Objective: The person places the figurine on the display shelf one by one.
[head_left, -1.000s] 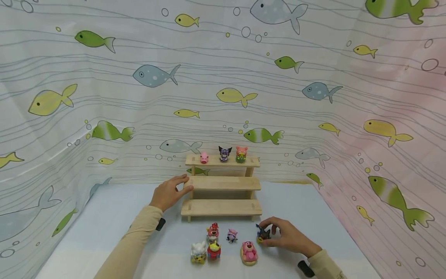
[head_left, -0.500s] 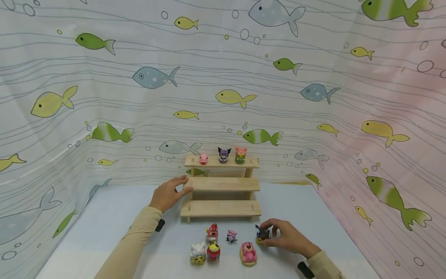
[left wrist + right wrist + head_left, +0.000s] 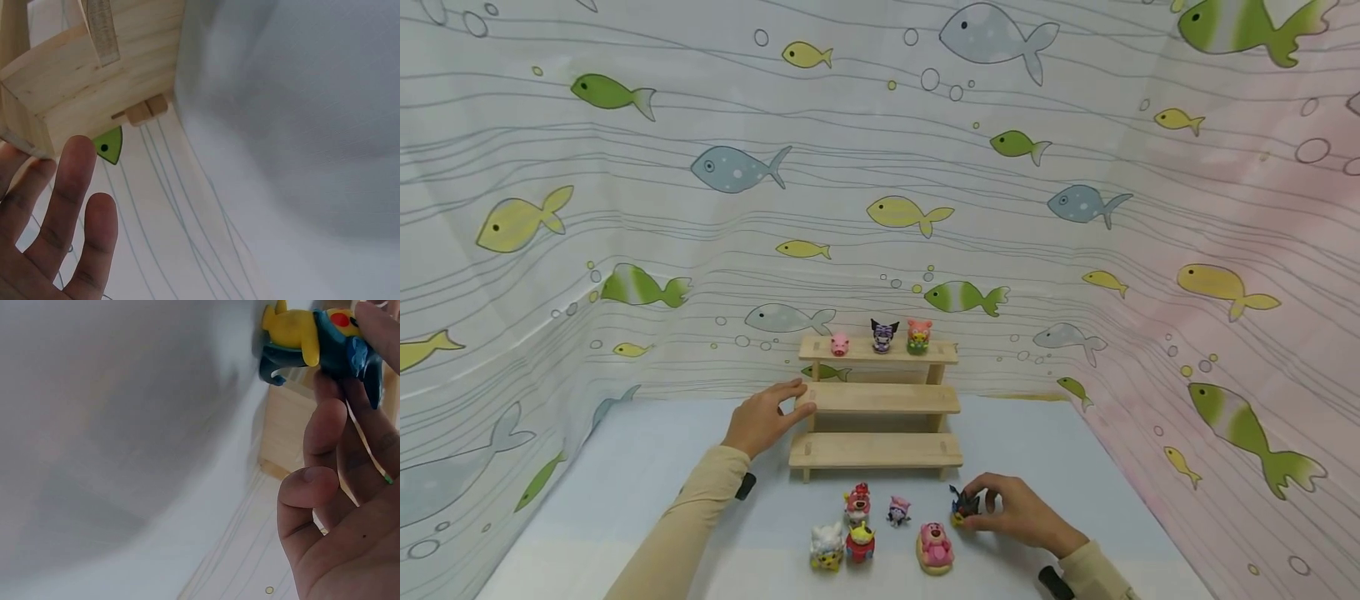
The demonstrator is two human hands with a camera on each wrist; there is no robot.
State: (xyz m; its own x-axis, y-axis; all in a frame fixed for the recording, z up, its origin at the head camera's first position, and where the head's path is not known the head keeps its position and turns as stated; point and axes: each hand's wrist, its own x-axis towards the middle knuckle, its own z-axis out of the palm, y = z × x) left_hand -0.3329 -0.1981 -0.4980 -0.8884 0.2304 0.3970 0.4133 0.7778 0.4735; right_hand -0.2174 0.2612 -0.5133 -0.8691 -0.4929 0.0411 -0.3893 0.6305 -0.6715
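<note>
My left hand [image 3: 763, 421] is at the left end of a three-step wooden display shelf [image 3: 880, 450], thumb and forefinger holding the end of the middle step. The left wrist view has its other fingers [image 3: 78, 169] extended below the wood [image 3: 112, 56]. At the front right, my right hand [image 3: 1015, 512] pinches a small toy figure [image 3: 964, 507] between thumb and fingertips. Up close in the right wrist view, the figure [image 3: 297, 331] is yellow with a red cheek and a dark blue costume with a curled tail. Its feet are right at the white tabletop.
Several toy figures stand before the shelf: a red-capped one [image 3: 857, 503], a white fluffy one [image 3: 827, 546], a red-and-green one [image 3: 861, 543], a small pink-purple one [image 3: 898, 510] and a pink bear [image 3: 936, 546]. The top step bears a pig [image 3: 839, 344], a purple-black figure [image 3: 883, 337] and a pink-green one [image 3: 918, 337].
The head view shifts slightly. Both hands stay where they are, and the figure in the right hand turns a little between the fingers.
</note>
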